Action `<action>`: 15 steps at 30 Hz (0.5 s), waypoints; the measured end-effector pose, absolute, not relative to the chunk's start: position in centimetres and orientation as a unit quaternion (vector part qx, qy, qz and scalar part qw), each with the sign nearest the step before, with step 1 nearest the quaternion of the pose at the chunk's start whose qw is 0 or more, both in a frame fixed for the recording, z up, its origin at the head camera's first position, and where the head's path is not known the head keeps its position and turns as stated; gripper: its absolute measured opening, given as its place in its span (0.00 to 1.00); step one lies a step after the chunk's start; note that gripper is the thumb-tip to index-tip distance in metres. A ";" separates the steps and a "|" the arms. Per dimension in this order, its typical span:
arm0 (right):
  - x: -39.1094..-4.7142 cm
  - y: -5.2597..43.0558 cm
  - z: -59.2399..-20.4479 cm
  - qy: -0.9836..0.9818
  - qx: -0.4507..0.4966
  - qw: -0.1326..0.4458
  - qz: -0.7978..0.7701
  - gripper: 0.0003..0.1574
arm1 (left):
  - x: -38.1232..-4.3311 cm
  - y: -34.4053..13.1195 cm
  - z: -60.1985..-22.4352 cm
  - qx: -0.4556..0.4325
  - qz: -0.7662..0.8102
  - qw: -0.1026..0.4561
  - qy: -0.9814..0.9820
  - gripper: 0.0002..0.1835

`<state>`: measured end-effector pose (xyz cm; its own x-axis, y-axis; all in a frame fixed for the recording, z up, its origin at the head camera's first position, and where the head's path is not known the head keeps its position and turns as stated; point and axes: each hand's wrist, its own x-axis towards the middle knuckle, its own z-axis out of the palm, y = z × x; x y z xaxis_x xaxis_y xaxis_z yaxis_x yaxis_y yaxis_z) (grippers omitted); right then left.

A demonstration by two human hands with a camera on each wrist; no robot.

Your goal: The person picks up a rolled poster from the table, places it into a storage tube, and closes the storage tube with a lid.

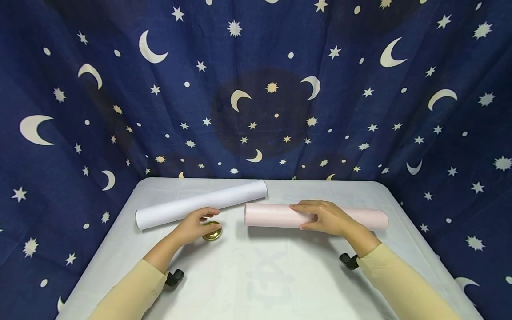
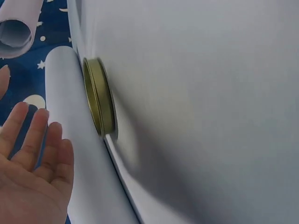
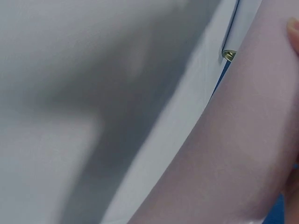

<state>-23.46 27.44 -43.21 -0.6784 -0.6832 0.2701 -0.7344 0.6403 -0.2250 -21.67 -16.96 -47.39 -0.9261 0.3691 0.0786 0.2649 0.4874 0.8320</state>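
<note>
My right hand (image 1: 325,216) grips a pale pink paper roll (image 1: 276,215) from above, thumb on the near side and fingers over the far side. In the right wrist view the pink roll (image 3: 219,140) fills much of the picture, with one fingertip at its edge. Over the white table my left hand (image 1: 197,227) hovers beside a shallow round gold tin lid (image 1: 213,233). The left wrist view shows that hand (image 2: 35,168) with fingers loosely extended, apart from the gold lid (image 2: 102,97). Behind it lies a white paper roll (image 1: 200,203), slanting to the back.
The white table (image 1: 256,271) has rounded back corners. A dark blue curtain (image 1: 344,115) with moons and stars hangs behind and at both sides. Black wrist-worn cameras sit under both cuffs, the left camera (image 1: 174,278) and the right camera (image 1: 349,261) close over the table.
</note>
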 end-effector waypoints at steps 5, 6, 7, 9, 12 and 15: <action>-23.4 27.5 -43.1 -0.906 0.385 0.073 0.160 0.42 | -21.7 -17.9 -47.5 0.189 0.448 0.065 0.871 0.29; -23.4 27.5 -43.1 -0.907 0.384 0.073 0.160 0.42 | -21.7 -18.0 -47.5 0.190 0.444 0.069 0.873 0.30; -23.3 27.5 -43.2 -0.907 0.382 0.072 0.162 0.42 | -21.6 -18.2 -47.6 0.190 0.438 0.073 0.876 0.31; -23.3 27.5 -43.3 -0.908 0.380 0.073 0.162 0.42 | -21.7 -18.3 -47.7 0.191 0.425 0.081 0.881 0.33; -23.3 27.4 -43.4 -0.908 0.378 0.074 0.162 0.42 | -21.7 -18.4 -47.9 0.189 0.410 0.087 0.888 0.34; -23.3 27.4 -43.5 -0.909 0.378 0.075 0.162 0.42 | -21.7 -18.4 -48.0 0.188 0.403 0.089 0.891 0.35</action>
